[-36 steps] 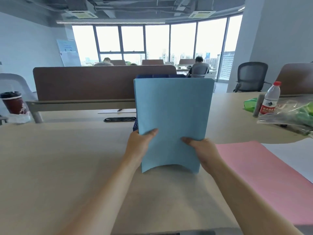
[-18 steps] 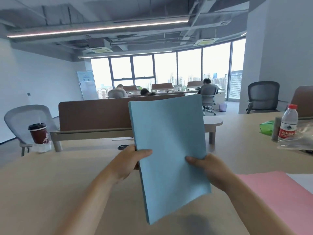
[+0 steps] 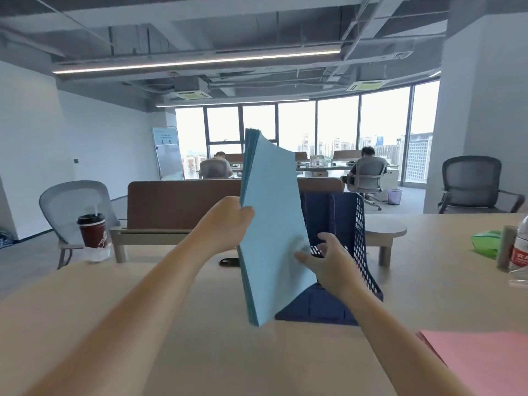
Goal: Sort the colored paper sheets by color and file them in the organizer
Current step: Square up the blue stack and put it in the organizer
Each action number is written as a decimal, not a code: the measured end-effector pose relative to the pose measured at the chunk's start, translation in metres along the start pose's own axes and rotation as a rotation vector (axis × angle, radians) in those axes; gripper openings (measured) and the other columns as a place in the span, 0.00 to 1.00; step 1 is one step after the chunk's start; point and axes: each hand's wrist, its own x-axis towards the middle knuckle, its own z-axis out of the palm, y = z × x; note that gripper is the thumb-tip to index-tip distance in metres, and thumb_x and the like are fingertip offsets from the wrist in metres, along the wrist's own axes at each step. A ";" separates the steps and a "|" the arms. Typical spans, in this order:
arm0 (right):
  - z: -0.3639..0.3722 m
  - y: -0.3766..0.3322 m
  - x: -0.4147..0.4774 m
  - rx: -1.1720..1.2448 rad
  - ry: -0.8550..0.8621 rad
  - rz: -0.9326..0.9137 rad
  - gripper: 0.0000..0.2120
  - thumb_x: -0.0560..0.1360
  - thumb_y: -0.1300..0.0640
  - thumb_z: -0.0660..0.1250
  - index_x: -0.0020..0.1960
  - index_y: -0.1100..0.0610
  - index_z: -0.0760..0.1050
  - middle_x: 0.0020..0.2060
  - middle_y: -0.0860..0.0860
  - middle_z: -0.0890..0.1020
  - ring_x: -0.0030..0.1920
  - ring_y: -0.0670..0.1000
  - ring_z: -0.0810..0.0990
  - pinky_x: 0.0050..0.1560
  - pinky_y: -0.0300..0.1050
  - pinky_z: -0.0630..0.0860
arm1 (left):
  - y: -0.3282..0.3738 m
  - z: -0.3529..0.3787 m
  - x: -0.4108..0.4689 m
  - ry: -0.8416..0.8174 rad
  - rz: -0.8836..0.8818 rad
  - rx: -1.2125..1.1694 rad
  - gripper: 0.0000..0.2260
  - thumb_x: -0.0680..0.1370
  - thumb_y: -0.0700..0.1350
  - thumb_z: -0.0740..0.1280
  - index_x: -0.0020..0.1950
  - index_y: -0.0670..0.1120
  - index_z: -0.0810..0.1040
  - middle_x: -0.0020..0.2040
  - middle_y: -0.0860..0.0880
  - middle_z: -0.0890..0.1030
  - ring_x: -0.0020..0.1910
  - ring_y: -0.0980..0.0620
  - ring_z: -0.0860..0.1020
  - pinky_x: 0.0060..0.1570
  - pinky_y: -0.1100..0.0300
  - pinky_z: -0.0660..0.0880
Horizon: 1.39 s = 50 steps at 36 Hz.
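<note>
The left hand's fingers [image 3: 247, 210] curl round the left edge of the blue paper stack [image 3: 274, 224], thumb on the front face and the rest hidden behind, so the left hand [image 3: 225, 227] grips it at about mid-height. The right hand's fingers [image 3: 325, 239] are spread and loosely bent just beyond the stack's right edge, the thumb tip touching the front sheet. That spot is blurred, so whether the right hand [image 3: 328, 264] pinches the paper cannot be told.

The stack stands on end at the centre of the frame, leaning left at the top, its layered left edge turned toward the camera. Its lower corner hangs low over the table [image 3: 185, 332], and contact there is unclear. Just behind and to the right stands the dark blue mesh organizer [image 3: 353, 224], its left part covered by the paper. Its upright dividers and right mesh wall show past the stack's right edge.

Tabletop shows between the two forearms and left of the stack. A small black object [image 3: 228, 262] lies near the stack's left edge. Pink sheets [image 3: 480, 364] lie flat in the lower right corner, well apart from the organizer. A water bottle [image 3: 520, 250] stands at the right edge and a coffee cup [image 3: 93, 230] at mid-left
</note>
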 end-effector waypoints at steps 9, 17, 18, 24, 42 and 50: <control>0.030 -0.043 -0.027 -0.123 -0.184 -0.178 0.29 0.76 0.37 0.59 0.75 0.43 0.64 0.69 0.43 0.73 0.57 0.50 0.79 0.56 0.49 0.77 | 0.001 0.032 0.027 0.180 -0.018 0.212 0.12 0.81 0.41 0.56 0.40 0.39 0.72 0.36 0.45 0.73 0.36 0.45 0.73 0.32 0.58 0.66; 0.053 -0.049 -0.018 -0.532 -0.066 -0.249 0.11 0.77 0.47 0.60 0.53 0.52 0.63 0.39 0.48 0.76 0.38 0.53 0.77 0.35 0.47 0.73 | -0.003 0.060 0.049 0.239 -0.048 0.205 0.11 0.82 0.41 0.56 0.41 0.40 0.69 0.47 0.39 0.78 0.39 0.45 0.73 0.38 0.57 0.69; 0.056 -0.047 -0.012 -0.553 -0.042 -0.245 0.10 0.79 0.50 0.59 0.55 0.53 0.63 0.39 0.48 0.76 0.38 0.54 0.77 0.36 0.47 0.73 | -0.004 0.063 0.052 0.245 -0.046 0.209 0.11 0.82 0.42 0.56 0.42 0.40 0.70 0.49 0.38 0.79 0.40 0.45 0.73 0.37 0.57 0.69; 0.067 -0.030 0.022 -0.572 0.019 -0.201 0.08 0.80 0.62 0.55 0.59 0.57 0.66 0.39 0.52 0.79 0.36 0.54 0.76 0.31 0.45 0.68 | -0.005 0.079 0.071 0.257 -0.006 0.210 0.13 0.83 0.42 0.55 0.52 0.36 0.75 0.54 0.38 0.79 0.40 0.48 0.71 0.28 0.64 0.62; 0.087 0.027 0.081 -0.604 -0.024 -0.164 0.16 0.80 0.64 0.55 0.67 0.58 0.63 0.38 0.51 0.75 0.31 0.52 0.73 0.30 0.44 0.67 | -0.040 0.130 0.126 0.141 -0.068 0.081 0.13 0.83 0.45 0.54 0.57 0.39 0.74 0.50 0.45 0.78 0.39 0.50 0.76 0.29 0.64 0.70; 0.099 0.053 0.090 -0.577 -0.104 -0.164 0.15 0.82 0.60 0.57 0.68 0.57 0.62 0.49 0.53 0.79 0.38 0.53 0.76 0.32 0.43 0.67 | -0.056 0.150 0.125 0.151 -0.107 0.105 0.13 0.83 0.44 0.54 0.55 0.39 0.74 0.48 0.44 0.77 0.41 0.47 0.74 0.34 0.59 0.66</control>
